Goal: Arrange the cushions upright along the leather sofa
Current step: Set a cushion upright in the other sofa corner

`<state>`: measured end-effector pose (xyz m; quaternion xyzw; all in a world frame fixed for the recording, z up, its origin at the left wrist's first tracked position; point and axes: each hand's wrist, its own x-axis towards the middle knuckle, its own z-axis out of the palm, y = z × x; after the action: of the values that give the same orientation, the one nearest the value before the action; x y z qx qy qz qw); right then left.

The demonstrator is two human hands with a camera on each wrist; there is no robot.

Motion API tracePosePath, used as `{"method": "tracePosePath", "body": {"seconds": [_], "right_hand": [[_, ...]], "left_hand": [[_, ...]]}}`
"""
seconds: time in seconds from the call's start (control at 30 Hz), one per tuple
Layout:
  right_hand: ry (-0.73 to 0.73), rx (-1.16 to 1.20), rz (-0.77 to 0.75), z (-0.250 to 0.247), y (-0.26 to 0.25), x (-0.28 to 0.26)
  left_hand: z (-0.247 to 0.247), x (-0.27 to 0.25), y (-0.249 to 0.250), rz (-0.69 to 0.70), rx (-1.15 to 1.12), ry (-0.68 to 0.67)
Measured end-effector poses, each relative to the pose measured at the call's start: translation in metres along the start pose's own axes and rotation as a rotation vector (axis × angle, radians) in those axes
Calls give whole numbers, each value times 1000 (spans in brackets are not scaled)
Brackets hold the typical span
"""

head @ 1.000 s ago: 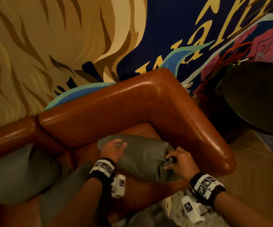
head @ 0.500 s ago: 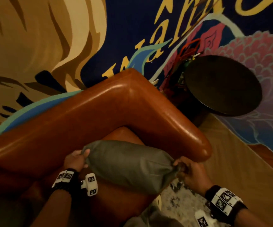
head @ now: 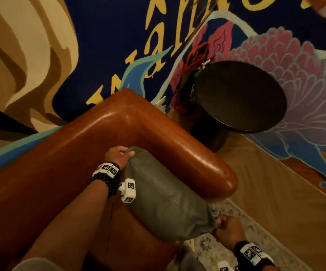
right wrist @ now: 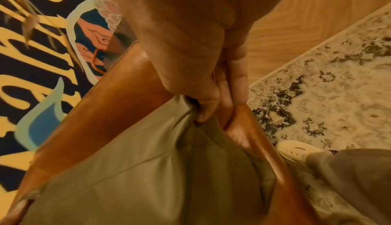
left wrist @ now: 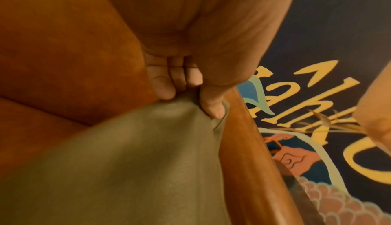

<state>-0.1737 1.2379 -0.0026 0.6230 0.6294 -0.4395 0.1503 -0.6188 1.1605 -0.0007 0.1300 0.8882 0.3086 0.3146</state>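
A grey-green cushion (head: 164, 200) stands on edge along the inner side of the brown leather sofa's armrest (head: 187, 149). My left hand (head: 119, 155) pinches its far top corner near the sofa's back corner; the left wrist view shows thumb and fingers (left wrist: 167, 84) clamped on the cushion corner (left wrist: 190, 109). My right hand (head: 226, 227) grips the near corner at the front end of the armrest. In the right wrist view the thumb and fingers (right wrist: 205, 109) bunch the cushion fabric (right wrist: 148, 170) against the armrest.
A dark round side table (head: 240, 96) stands just beyond the armrest, with red cords behind it. A painted mural wall (head: 99, 45) runs behind the sofa. A patterned rug (right wrist: 328, 86) and wooden floor lie to the right, with my shoe (right wrist: 296, 150) on the rug.
The cushion has been swung from lying across the seat corner to standing along the armrest. My left hand moved to its far corner, my right hand pulled back to the near corner.
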Motion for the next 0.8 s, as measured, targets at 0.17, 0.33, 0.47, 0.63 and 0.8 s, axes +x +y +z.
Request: {"method": "tracePosePath", "body": {"seconds": [0.17,0.33,0.47,0.63,0.8], "right_hand": [[-56,-68,-69,-13,-4,20],[-163,-193,-123,-16,-10,30],[-136,-157,-92,-19,-18,41],[-138,-176,-101,-22,-20,48],[-207,-239,-181,-30,-27,41]], "left_hand": [[11,31,26,-1,83,46],[8,42,19,-71,127,53],[10,49,23,-86,104,91],[18,41,31,-86,91,166],[10,14,18,-150,-61,116]]}}
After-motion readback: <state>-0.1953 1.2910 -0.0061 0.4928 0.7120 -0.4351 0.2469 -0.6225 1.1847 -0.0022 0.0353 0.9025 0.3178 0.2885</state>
